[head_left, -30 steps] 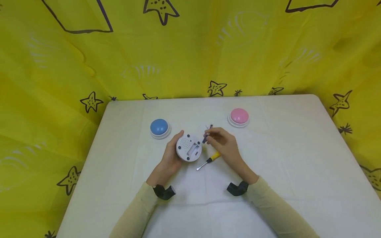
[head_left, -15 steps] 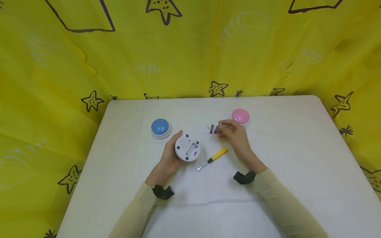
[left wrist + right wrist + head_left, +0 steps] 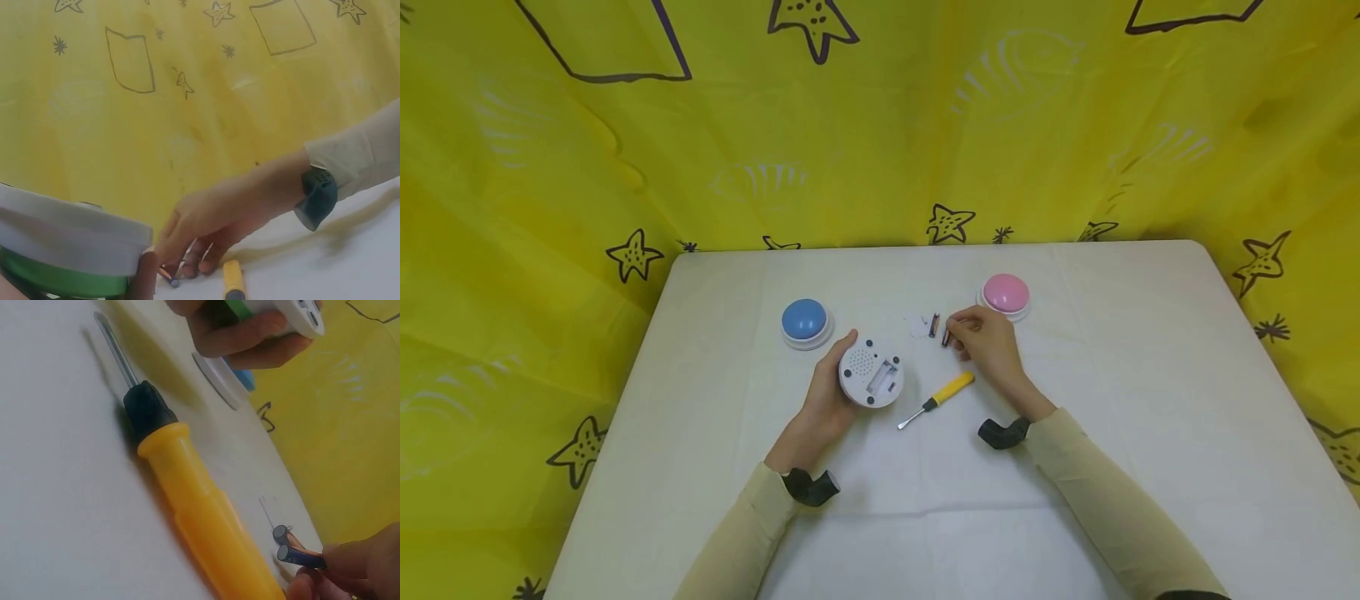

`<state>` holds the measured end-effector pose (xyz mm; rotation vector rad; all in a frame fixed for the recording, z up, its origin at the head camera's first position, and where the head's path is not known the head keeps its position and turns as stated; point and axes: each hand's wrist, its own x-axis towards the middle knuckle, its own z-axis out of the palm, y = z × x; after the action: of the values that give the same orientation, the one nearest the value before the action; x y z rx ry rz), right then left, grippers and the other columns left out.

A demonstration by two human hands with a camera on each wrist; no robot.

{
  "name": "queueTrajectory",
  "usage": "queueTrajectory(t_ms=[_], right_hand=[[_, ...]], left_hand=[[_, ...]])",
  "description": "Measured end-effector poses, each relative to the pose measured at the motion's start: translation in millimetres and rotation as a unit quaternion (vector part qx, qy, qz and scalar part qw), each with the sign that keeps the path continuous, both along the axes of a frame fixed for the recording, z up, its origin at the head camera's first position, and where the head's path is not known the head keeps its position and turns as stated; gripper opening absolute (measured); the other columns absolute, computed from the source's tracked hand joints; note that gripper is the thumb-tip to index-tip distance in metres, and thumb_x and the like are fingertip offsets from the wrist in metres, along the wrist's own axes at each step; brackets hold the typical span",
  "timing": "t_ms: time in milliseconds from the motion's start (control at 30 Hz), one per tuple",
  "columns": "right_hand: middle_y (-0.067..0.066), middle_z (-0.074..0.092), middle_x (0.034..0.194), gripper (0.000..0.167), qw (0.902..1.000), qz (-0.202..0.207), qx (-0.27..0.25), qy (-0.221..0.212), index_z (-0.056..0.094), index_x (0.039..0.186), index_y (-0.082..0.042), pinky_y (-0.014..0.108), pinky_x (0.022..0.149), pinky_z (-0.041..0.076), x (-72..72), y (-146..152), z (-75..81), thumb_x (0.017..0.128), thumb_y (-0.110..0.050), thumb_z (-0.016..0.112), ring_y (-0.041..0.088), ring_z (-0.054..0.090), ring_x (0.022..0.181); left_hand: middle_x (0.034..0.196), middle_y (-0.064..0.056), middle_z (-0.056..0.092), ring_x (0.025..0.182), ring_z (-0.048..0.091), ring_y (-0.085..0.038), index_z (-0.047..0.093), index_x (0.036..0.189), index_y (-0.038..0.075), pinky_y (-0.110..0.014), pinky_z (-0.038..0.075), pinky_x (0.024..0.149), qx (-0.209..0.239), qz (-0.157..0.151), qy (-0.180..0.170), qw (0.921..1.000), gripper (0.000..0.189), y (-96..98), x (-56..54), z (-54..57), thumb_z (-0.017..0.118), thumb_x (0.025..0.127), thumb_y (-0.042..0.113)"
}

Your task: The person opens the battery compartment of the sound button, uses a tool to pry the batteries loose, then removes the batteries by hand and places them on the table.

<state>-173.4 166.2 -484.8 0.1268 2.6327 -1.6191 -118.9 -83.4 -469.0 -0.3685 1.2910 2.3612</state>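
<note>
My left hand (image 3: 826,396) grips a round white push-button unit (image 3: 859,385) from its left side, underside turned up. Its battery compartment (image 3: 885,377) is uncovered, beside speaker holes and dark feet. A green dome (image 3: 62,275) shows below the white base in the left wrist view. My right hand (image 3: 992,346) pinches a small dark-blue and copper battery (image 3: 301,557) between thumb and fingers, low at the table. Just left of it lies a second battery (image 3: 934,325). Nearer to me rests a screwdriver (image 3: 951,388) with a yellow handle, its metal tip pointing toward the lower left.
On the white table (image 3: 1097,375) a blue-domed button (image 3: 804,320) stands at the back left. A pink-domed one (image 3: 1006,292) is just behind my right hand. Small pale bits (image 3: 917,326) lie beside the batteries. A yellow patterned cloth (image 3: 865,150) hangs behind.
My right hand has carried the battery away from the white unit, rightward and down beside the other battery. The left hand and the unit have barely shifted.
</note>
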Motion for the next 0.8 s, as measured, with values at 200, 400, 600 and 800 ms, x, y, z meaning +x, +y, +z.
queueTrajectory(t_ms=[200,400,600,800], right_hand=[[0.013,0.071,0.085,0.024,0.9970,-0.001,0.078,-0.002,0.074,0.112,-0.002,0.023,0.052,0.050,-5.7,-4.8,-0.8,0.101,-0.023,0.070,0.016,0.059,0.058],[0.012,0.069,0.080,0.023,0.9938,0.009,0.111,-0.002,0.074,0.110,-0.003,0.024,0.049,0.045,-9.0,-7.6,-0.9,0.101,-0.023,0.070,0.017,0.057,0.053],[0.013,0.072,0.086,0.021,0.9922,0.014,0.123,0.007,0.073,0.109,-0.003,0.025,0.050,0.047,-7.9,-10.5,0.0,0.101,-0.022,0.069,0.017,0.058,0.055],[0.016,0.075,0.095,0.022,0.9884,0.000,0.147,0.038,0.073,0.109,-0.003,0.028,0.063,0.048,-1.3,-13.3,4.3,0.101,-0.022,0.067,0.025,0.065,0.074]], left_hand=[[0.135,0.002,0.055,0.132,0.048,-0.018,0.032,0.159,0.007,-0.036,0.035,0.113,0.039,0.007,0.030,0.9988,0.064,1.9,1.8,1.9,0.040,0.109,0.045],[0.129,-0.002,0.064,0.123,0.063,-0.020,0.048,0.141,0.007,-0.034,0.049,0.107,0.032,0.031,0.090,0.9950,0.049,3.1,4.6,4.2,0.032,0.112,0.042],[0.137,-0.012,0.065,0.119,0.071,-0.029,0.044,0.146,0.003,-0.047,0.059,0.098,0.030,0.030,0.111,0.9930,0.056,2.5,5.9,8.5,0.025,0.113,0.044],[0.143,-0.015,0.063,0.121,0.071,-0.026,0.046,0.147,0.003,-0.040,0.059,0.099,0.014,0.089,0.119,0.9889,0.059,4.5,7.9,9.0,0.022,0.113,0.044]])
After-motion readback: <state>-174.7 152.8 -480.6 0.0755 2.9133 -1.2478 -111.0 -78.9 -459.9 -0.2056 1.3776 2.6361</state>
